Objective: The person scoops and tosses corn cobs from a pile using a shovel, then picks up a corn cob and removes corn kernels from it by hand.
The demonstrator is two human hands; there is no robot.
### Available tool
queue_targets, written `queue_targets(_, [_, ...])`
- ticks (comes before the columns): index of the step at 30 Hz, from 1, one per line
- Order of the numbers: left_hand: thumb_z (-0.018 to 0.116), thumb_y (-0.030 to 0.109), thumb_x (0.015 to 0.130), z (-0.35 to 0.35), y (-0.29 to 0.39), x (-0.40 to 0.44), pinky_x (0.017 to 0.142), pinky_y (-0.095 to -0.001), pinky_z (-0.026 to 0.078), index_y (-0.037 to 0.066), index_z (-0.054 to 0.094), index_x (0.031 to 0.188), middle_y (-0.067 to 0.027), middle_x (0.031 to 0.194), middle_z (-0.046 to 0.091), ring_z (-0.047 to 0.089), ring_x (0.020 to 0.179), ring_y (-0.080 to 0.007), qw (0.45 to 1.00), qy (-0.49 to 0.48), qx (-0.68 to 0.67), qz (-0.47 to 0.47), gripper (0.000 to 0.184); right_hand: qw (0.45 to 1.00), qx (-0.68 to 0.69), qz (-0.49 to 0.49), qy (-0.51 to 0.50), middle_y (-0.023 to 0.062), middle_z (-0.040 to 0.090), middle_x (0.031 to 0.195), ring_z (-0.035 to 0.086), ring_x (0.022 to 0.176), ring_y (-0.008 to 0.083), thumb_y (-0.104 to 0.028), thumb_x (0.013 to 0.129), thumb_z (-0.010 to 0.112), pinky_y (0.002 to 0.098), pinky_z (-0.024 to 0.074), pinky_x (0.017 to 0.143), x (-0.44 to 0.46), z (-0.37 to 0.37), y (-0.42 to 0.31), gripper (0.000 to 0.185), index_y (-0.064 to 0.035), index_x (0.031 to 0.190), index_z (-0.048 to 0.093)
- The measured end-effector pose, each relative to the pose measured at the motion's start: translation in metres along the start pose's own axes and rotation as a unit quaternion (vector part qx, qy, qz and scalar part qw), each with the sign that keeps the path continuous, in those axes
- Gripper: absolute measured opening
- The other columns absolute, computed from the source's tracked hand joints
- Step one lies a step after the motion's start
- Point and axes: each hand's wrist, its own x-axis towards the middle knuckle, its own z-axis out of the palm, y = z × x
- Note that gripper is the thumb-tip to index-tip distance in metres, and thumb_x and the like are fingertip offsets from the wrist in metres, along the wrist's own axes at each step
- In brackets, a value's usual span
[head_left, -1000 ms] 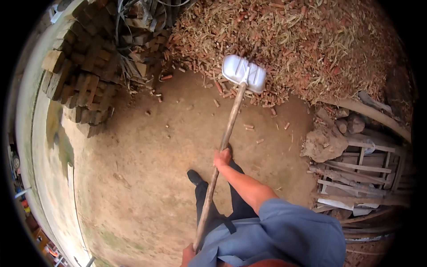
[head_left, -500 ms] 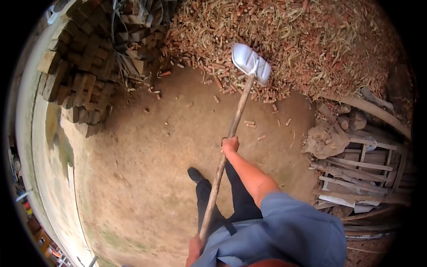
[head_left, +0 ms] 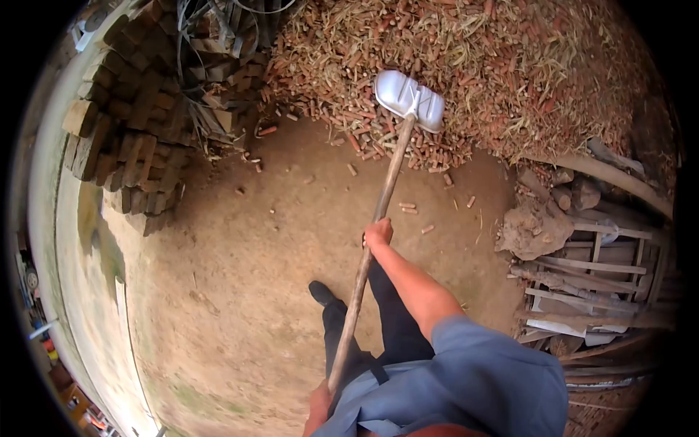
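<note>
Shovel blade [head_left: 410, 100] sits farther out over the corncob pile [head_left: 502, 80] than a second ago, right hand [head_left: 378, 233] forward with it. Grip: right clamped mid-handle [head_left: 357, 291], left hand [head_left: 319, 402] clamped lower down, by the hip. Looks like shovelling at the pile's near edge; next move probably calls for a firm two-handed push under loose cobs.
</note>
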Motion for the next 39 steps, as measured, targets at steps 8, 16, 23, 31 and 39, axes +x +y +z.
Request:
queue_targets(8, [0.072,0.031,0.083,-0.016,-0.03,-0.049,0.078,-0.0518,0.051,0.005,0.062,0.106,-0.0255,0.092,0.069,0.065,0.092,-0.047,0.997,-0.01,-0.041,0.059,0.036,0.997,-0.057,-0.037,0.037,0.0199,0.065,0.07,0.066,0.05,0.0296,-0.006,0.08,0.06,0.0415,0.0553,0.044,-0.019,0.026,0.091,0.024,0.0076,0.099,0.054])
queue_targets(16, [0.068,0.028,0.085,-0.042,-0.005,-0.061,0.081,-0.0516,0.051,0.002,0.062,0.115,-0.0272,0.095,0.069,0.066,0.095,-0.0463,1.0,-0.016,0.002,-0.006,0.04,0.998,0.035,0.042,-0.022,0.019,0.063,0.066,0.065,0.049,0.0298,-0.004,0.078,0.062,0.0416,0.0543,0.044,-0.069,-0.012,0.025,0.023,0.0054,0.097,0.052])
queue_targets(23, [0.072,0.027,0.083,0.007,-0.002,0.018,0.08,-0.0518,0.051,0.005,0.063,0.113,-0.0262,0.094,0.069,0.065,0.094,-0.0474,0.998,-0.007,-0.035,0.05,0.037,0.995,-0.083,0.025,0.049,0.0282,0.069,0.096,0.072,0.073,0.04,-0.006,0.08,0.06,0.0433,0.0593,0.059,0.062,0.023,0.059,0.028,0.0053,0.105,0.055])
queue_targets(31, [0.069,0.02,0.084,-0.01,-0.041,-0.046,0.079,-0.0504,0.051,0.006,0.064,0.111,-0.0267,0.093,0.069,0.065,0.096,-0.0473,0.999,-0.045,-0.002,0.017,0.03,0.998,-0.006,0.06,0.009,0.0185,0.064,0.071,0.064,0.049,0.027,-0.004,0.078,0.062,0.0397,0.0533,0.04,-0.038,-0.003,0.065,0.026,0.004,0.101,0.054])
queue_targets(39, [0.069,0.024,0.083,-0.019,0.025,0.015,0.078,-0.0514,0.051,0.004,0.063,0.108,-0.0269,0.091,0.068,0.065,0.094,-0.0475,1.0,-0.013,-0.011,0.018,0.032,0.998,0.055,0.037,0.013,0.0144,0.059,0.062,0.059,0.043,0.0241,-0.004,0.078,0.063,0.0386,0.0507,0.037,0.029,-0.019,0.011,0.024,0.0031,0.098,0.051])
